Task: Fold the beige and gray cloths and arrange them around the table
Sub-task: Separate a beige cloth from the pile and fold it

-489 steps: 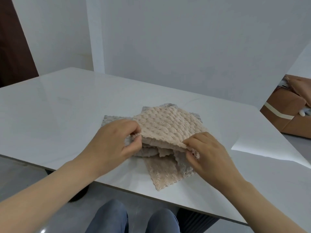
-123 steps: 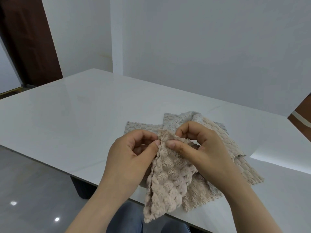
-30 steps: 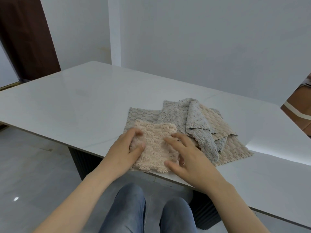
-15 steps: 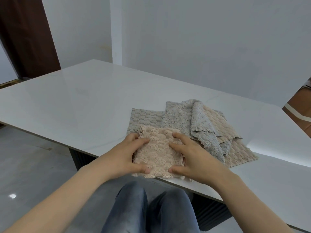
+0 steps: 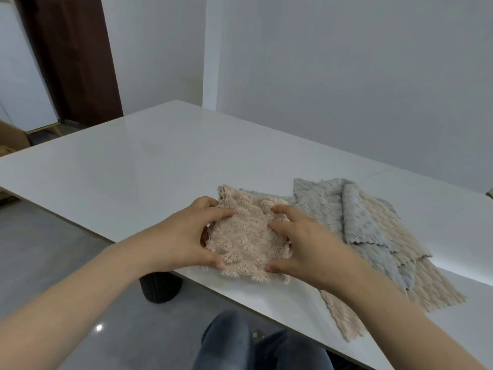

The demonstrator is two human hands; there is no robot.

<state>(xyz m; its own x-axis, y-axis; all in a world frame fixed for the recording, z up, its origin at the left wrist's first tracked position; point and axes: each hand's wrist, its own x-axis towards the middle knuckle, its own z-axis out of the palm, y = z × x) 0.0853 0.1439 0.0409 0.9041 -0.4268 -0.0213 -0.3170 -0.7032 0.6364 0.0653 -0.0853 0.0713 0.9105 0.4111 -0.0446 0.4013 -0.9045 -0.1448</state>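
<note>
A folded beige cloth (image 5: pixel 246 235) is lifted a little off the white table (image 5: pixel 128 166) near its front edge. My left hand (image 5: pixel 184 236) grips its left side, thumb below and fingers on top. My right hand (image 5: pixel 306 244) grips its right side the same way. Behind and to the right lies a loose pile: a gray cloth (image 5: pixel 328 206) draped over further beige cloths (image 5: pixel 424 279), one corner of which hangs over the table's front edge.
A white wall runs behind the table, with a dark brown door (image 5: pixel 72 57) at the far left. A dark ribbed table leg (image 5: pixel 160 288) stands below the front edge. My knees in blue jeans (image 5: pixel 240 340) are under it.
Both hands went from pressing the folded beige cloth flat to gripping its sides and raising it, shifted slightly left of the pile.
</note>
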